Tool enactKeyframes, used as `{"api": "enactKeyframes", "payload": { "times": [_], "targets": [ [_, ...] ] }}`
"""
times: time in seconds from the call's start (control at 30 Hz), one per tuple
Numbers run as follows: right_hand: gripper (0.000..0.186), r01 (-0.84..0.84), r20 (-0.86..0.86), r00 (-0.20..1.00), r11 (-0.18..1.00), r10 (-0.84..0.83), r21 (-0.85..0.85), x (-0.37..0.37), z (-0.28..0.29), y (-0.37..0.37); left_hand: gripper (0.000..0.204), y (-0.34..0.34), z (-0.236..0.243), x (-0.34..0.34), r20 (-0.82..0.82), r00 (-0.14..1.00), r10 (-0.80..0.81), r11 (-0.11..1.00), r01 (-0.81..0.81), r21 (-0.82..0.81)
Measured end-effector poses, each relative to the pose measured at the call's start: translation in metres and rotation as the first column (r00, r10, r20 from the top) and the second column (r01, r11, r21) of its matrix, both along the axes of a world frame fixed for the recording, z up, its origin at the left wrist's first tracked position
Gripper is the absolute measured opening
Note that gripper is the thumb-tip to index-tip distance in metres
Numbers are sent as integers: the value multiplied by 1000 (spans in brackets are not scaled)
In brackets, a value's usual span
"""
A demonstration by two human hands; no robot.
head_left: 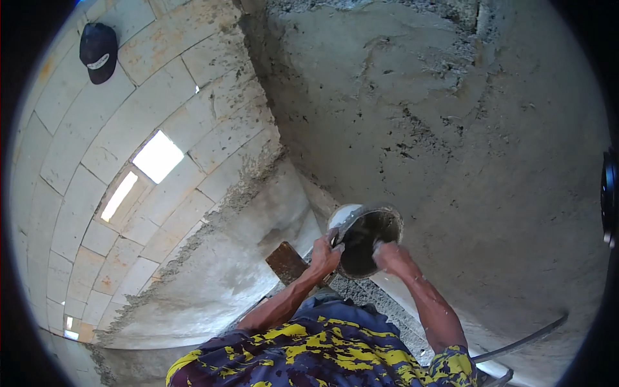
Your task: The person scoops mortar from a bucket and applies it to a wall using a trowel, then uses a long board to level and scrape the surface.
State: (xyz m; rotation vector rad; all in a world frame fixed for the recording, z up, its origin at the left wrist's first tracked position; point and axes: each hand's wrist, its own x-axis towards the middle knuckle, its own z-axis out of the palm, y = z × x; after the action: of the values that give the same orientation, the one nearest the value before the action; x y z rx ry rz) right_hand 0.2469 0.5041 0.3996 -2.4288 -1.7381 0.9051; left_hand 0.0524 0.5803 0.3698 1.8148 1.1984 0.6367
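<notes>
Noting round, white, grey-smeared bucket [344, 213] sitting between both hands, mouth facing us | bare left hand [325, 257] is gripping small dark piece [333, 236] at its left rim | right hand [392, 257] is blurring at right rim; we are finding its grip unreadable

From here I see a pale block wall [142, 77] on the left, bright light glaring through a squarish opening [158, 157] and a narrower slot [119, 196]. A ragged edge of grey mortar [184, 244] borders its smooth lower coating [222, 274]. Round the corner, a grey plastered wall [351, 90] has rough, pitted patches.
</notes>
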Motion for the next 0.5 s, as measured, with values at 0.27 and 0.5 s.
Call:
{"api": "enactKeyframes", "payload": {
  "times": [0.27,0.5],
  "targets": [
    [37,-274,57,962,939,268,207,22,-63,19,42,5,24,-29,270,959,-81,977,23,211],
    [29,235,-885,390,957,-253,-170,-53,-58,28,29,47,-8,-80,293,953,-74,995,88,-36]
  ]
}}
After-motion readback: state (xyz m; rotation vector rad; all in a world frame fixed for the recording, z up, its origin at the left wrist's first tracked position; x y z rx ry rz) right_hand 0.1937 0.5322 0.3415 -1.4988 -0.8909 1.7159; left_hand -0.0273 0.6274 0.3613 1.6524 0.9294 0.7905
